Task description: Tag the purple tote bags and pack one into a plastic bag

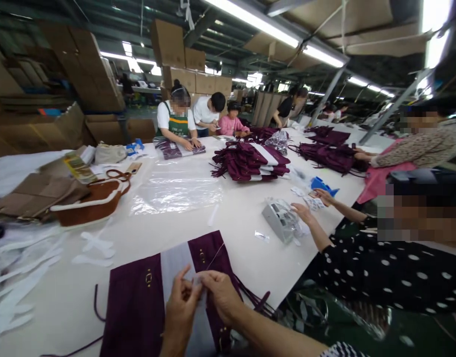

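A white desk (pixel 248 260) carries a pile of purple bags (pixel 246 163). Nearer, one grey-banded purple bag (pixel 136 305) lies flat on it. Above this bag, the left hand (pixel 181 307) and the right hand (pixel 223 296) are together; a thin thread (pixel 216 255) extends from the right one, and their fingertips pinch a small pale piece (pixel 197 281), too blurred to name.

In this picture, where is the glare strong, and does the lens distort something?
Head view: the overhead tube light washes out to white; the clear plastic sheet shows glare; toward the right edge, the polka-dot top looks stretched sideways.
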Demonstrator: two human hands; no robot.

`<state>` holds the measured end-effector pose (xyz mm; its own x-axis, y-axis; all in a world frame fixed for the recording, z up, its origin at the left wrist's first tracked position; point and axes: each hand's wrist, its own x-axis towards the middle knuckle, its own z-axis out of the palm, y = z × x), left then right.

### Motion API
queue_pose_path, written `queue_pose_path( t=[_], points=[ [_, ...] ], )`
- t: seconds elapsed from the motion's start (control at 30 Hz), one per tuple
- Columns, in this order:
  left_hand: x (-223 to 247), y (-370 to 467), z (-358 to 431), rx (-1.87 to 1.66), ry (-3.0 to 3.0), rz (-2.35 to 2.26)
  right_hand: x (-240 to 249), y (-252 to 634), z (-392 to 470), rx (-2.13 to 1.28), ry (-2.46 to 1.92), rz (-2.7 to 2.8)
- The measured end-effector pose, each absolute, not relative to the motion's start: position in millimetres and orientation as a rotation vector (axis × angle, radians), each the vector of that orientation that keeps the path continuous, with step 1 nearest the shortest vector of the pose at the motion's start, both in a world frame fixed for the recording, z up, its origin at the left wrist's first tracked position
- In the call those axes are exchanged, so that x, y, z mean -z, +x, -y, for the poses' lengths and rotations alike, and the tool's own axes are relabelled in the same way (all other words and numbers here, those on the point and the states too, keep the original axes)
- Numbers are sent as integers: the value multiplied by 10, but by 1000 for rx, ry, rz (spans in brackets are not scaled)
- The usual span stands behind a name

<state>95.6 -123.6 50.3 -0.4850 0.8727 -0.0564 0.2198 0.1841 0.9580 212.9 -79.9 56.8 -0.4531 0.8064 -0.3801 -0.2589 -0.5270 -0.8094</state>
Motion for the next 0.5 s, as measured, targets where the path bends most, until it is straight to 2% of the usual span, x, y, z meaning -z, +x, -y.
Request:
queue_pose_path(
  t=[0.13, 0.23, 0.33, 0.5],
  points=[
    [-422, 1640, 808, -1212, 1101, -1695, -497, 2665, 454, -1775, -1139, 900],
    [-325, 1881, 649, -1101, 1144, -1581, -340, 3200, 9, -1542, -1408, 1271],
    [-180, 1982, 613, -975, 1202, -1545, -166, 3793, -521, -1302, -1649, 1599],
    [222, 1890, 720, -913, 1233, -1681, 96, 4497, -1218, -1120, -1800, 1801]
  ],
)
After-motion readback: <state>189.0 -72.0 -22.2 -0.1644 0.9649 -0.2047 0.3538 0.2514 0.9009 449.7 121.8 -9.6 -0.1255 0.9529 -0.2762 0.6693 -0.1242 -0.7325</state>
